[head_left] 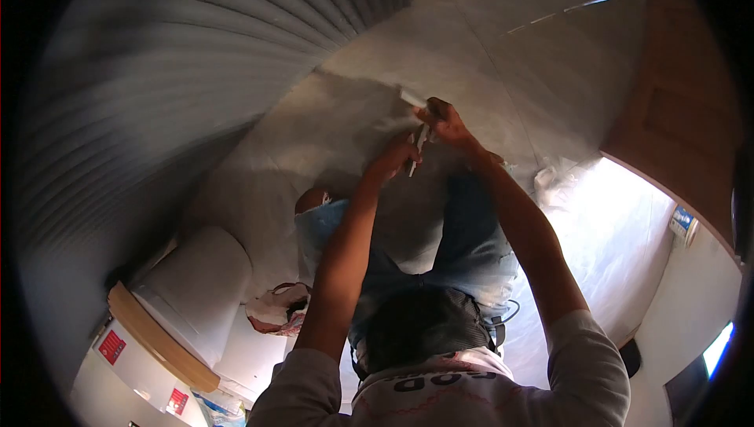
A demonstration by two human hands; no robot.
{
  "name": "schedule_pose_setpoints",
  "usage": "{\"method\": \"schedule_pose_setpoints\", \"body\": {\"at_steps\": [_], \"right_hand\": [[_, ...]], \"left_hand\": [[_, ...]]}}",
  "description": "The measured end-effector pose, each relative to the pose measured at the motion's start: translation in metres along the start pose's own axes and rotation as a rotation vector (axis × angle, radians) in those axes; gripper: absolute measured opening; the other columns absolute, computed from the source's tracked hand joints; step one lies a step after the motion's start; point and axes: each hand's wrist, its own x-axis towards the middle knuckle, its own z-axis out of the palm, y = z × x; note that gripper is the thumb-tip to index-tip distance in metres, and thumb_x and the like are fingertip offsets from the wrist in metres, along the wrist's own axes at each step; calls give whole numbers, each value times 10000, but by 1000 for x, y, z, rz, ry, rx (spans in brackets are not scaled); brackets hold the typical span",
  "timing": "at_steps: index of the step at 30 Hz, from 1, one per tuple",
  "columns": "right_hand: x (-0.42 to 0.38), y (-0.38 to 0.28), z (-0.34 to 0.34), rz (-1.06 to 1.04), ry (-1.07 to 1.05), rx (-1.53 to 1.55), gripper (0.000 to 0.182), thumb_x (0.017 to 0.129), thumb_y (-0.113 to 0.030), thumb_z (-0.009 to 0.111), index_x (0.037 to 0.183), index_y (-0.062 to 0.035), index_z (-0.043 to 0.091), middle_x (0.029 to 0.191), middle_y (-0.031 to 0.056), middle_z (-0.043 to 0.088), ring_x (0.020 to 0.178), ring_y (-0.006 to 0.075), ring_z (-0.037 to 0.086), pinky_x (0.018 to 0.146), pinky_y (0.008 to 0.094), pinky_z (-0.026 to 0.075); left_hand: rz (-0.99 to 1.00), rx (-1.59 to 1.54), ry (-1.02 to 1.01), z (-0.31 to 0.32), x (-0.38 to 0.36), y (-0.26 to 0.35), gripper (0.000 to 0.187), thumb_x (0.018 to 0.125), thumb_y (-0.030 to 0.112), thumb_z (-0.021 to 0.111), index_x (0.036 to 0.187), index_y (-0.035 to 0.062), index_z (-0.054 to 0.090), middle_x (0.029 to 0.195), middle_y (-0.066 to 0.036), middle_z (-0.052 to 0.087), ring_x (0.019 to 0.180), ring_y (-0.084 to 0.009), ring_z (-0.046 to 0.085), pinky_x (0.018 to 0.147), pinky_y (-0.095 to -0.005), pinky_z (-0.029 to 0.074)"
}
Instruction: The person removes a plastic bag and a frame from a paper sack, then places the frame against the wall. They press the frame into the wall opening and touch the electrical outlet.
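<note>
In front of my knees, both hands meet on a slim whitish tool (418, 152) with a straight handle and a broad pale head, somewhat like a scraper; blur hides its exact kind. My left hand (398, 157) is closed around the lower handle, whose end sticks out below the fingers. Higher up and to the right, my right hand (444, 122) is closed by the head, its fingers curled against the tool. Part of the handle is hidden behind the fingers.
A grey corrugated sheet (196, 58) rises on the left. The grey floor (503, 65) spreads ahead, with a brown wooden panel (679, 113) at right. A white bucket-like container (196, 285) and a patterned bag (279, 309) are at lower left. A crumpled pale item (554, 185) lies right.
</note>
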Motion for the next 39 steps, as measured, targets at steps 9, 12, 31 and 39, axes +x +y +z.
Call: {"method": "schedule_pose_setpoints", "body": {"at_steps": [9, 12, 31, 39], "right_hand": [[-80, -68, 33, -43, 286, 351, 396, 915, -401, 504, 908, -6, 519, 680, 70, 509, 599, 161, 493, 548, 311, 405], [-98, -66, 32, -380, 369, -279, 302, 884, -292, 530, 990, -9, 543, 872, 143, 528, 811, 285, 504, 793, 403, 381], [-249, -37, -75, -461, 367, 558, 761, 845, -243, 532, 1424, 23, 115, 1465, 223, 189, 1360, 328, 201, 1103, 384, 177], [-283, 26, -83, -231, 922, 403, 552, 946, -421, 408, 1350, -45, 378, 1362, 199, 382, 1304, 316, 317, 1076, 377, 235]], "left_hand": [[498, -392, 7, 20, -2, -73, 418, 830, 136, 559, 1217, 67, 417, 1077, -71, 499, 1003, -191, 514, 848, -342, 463], [634, -3, 104, 48, -2, -66, 349, 875, 180, 516, 1200, 75, 449, 1118, -84, 495, 1069, -178, 491, 893, -329, 437], [576, 226, 63, 237, -44, 64, 448, 869, 324, 602, 1181, 12, 522, 1068, -50, 580, 970, -147, 552, 829, -292, 440], [447, 126, -255, 295, 5, -26, 573, 977, 430, 322, 1409, 69, 212, 1393, -75, 306, 1286, -203, 314, 1075, -339, 253]]}}
